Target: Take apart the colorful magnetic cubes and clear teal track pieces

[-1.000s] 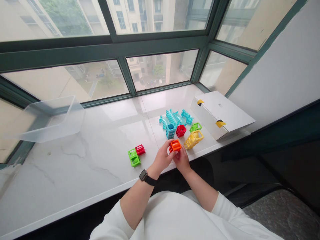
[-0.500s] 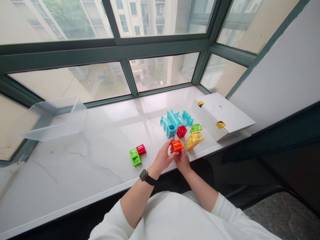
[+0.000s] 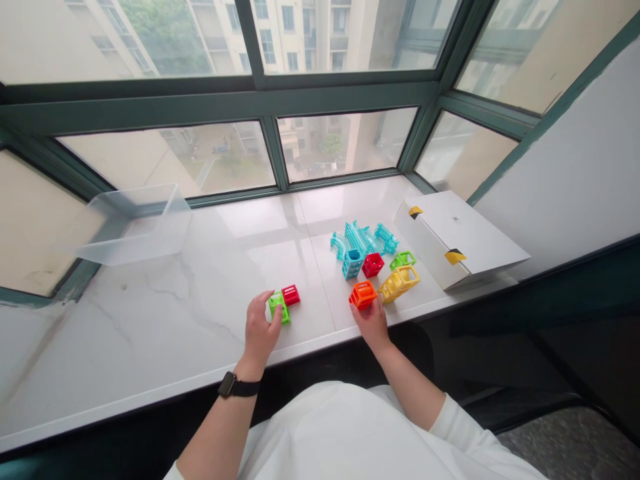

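An orange openwork toy block [image 3: 363, 294] is sitting between four and five o'clock of the centre of view, its frame-like top facing up, the right hand [image 3: 372, 320] gripping its near side. Towards its nine o'clock, two green blocks [image 3: 285, 312] are lying end to end on the white counter [image 3: 215, 280], a red block [image 3: 291, 295] adjoining the farther one at two o'clock. The left hand [image 3: 260, 328] is spreading thumb and fingers around the green pair, contact being unclear.

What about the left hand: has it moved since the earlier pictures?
Yes: the left hand has moved left of the countertop seam, from the orange block to the green blocks.
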`<state>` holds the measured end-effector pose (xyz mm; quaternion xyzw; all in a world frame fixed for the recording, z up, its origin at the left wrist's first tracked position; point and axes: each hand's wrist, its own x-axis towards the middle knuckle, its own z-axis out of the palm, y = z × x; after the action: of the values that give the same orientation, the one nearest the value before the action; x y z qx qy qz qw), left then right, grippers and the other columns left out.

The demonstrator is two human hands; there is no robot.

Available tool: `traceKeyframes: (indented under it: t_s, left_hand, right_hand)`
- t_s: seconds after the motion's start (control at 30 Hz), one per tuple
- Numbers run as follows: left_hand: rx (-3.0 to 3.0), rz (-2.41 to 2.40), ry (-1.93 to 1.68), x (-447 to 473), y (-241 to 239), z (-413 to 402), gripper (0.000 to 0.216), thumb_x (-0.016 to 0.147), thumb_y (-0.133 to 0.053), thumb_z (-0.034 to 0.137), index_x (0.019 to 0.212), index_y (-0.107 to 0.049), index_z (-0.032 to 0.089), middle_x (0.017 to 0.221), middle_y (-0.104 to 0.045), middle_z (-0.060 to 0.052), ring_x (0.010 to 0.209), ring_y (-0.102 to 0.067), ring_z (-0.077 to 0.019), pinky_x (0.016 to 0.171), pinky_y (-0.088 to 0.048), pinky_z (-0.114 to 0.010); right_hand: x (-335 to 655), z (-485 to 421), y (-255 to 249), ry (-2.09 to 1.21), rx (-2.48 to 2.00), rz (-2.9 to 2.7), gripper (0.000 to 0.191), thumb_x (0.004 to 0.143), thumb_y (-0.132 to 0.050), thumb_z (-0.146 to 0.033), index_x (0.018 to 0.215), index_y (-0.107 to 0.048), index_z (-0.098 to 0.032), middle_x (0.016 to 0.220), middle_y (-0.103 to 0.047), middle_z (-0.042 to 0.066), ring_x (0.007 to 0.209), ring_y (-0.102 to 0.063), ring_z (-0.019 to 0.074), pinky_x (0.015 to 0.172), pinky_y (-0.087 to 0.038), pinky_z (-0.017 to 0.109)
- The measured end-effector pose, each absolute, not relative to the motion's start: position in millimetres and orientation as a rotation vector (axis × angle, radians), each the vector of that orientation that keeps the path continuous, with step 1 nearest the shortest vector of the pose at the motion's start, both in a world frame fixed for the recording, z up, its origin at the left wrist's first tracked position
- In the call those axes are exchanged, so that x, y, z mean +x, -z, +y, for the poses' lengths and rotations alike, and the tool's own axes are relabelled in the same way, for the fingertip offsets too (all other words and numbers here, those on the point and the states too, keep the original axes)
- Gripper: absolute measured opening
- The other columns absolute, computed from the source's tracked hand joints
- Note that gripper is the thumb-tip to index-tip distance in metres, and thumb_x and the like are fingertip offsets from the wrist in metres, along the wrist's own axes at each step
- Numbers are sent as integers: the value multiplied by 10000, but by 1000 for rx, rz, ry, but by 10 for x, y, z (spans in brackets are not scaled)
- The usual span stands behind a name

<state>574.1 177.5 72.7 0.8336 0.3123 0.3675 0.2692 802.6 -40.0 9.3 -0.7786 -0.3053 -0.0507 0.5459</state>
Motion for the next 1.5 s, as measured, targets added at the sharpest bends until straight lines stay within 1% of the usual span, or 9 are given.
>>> traceKeyframes:
  t_s: [0.2, 0.43, 0.57, 0.83, 0.97, 1.1, 1.17, 1.3, 1.5]
  left_hand:
    - [2279, 831, -852, 5527, -441, 1843, 502, 1036, -583, 425, 1503, -499, 259, 1582, -507, -139, 1506, -463, -317, 1266, -373, -573]
    - [2267, 802, -722, 5559, -408, 1817, 549, 1016, -614, 423, 1530, -502, 266, 1661, -422, -138, 1551, -410, -333, 1278, -360, -591]
    - [2245, 771, -696, 5562, -420, 1828, 516, 1020, -594, 398, 1515, -530, 266, 1662, -404, -130, 1559, -401, -327, 1285, -357, -577]
    - [2220, 737, -637, 5530, -402, 1835, 424, 984, -499, 211, 1386, -630, 247, 1663, -437, -100, 1536, -441, -301, 1285, -373, -549]
    - [2197, 743, -683, 5497, -395, 1844, 474, 939, -441, 129, 1363, -626, 229, 1633, -504, -90, 1529, -461, -270, 1293, -371, -523]
    - [2359, 726, -767, 5536, -467, 1799, 441, 1022, -473, 241, 1451, -576, 225, 1622, -525, -110, 1526, -467, -275, 1282, -384, -525]
    - [2510, 725, -738, 5601, -517, 1748, 466, 1051, -484, 300, 1504, -547, 215, 1653, -495, -126, 1559, -427, -292, 1295, -354, -541]
    - [2745, 833, -529, 5749, -564, 1644, 538, 1090, -431, 371, 1588, -487, 176, 1699, -434, -150, 1596, -366, -343, 1302, -291, -595]
    - [2838, 958, -358, 5835, -545, 1607, 583, 1108, -362, 419, 1605, -482, 138, 1656, -499, -151, 1548, -432, -378, 1251, -364, -571]
  right_hand:
    - [8039, -410, -50, 97, -1882, -707, 517, 896, -740, -474, 1313, -591, -207, 1228, -670, 149, 1185, -668, 359, 1032, -565, 610]
    - [7892, -602, -10, 21, -1871, -692, 860, 883, -790, -487, 1594, -381, -231, 1495, -561, 215, 1382, -601, 384, 1085, -561, 630]
    - [7671, -826, -24, -5, -1830, -649, 741, 947, -722, -411, 1585, -393, -226, 1569, -500, 219, 1440, -561, 366, 1148, -529, 619]
    - [7318, -852, -344, -4, -1798, -1024, 417, 972, -644, -238, 1384, -579, -259, 1315, -652, 133, 1273, -651, 314, 1112, -563, 557]
    - [7266, -308, -404, -226, -1730, -1179, 593, 947, -666, -231, 1514, -490, -253, 1441, -604, 144, 1363, -597, 302, 1156, -541, 515]
    - [7224, 342, -262, -301, -1780, -1270, 865, 899, -777, -298, 1641, -342, -207, 1591, -503, 204, 1498, -474, 356, 1241, -442, 578]
    - [7192, 561, -194, -310, -1823, -1293, 894, 882, -798, -306, 1646, -347, -196, 1572, -530, 211, 1471, -500, 366, 1227, -443, 589]
    - [7141, 711, -178, -286, -1930, -1265, 667, 929, -696, -242, 1560, -484, -183, 1458, -632, 185, 1353, -587, 348, 1180, -456, 580]
    - [7140, 670, -266, -316, -1903, -1249, 390, 942, -646, -211, 1332, -631, -203, 1280, -705, 132, 1221, -628, 304, 1102, -497, 511]
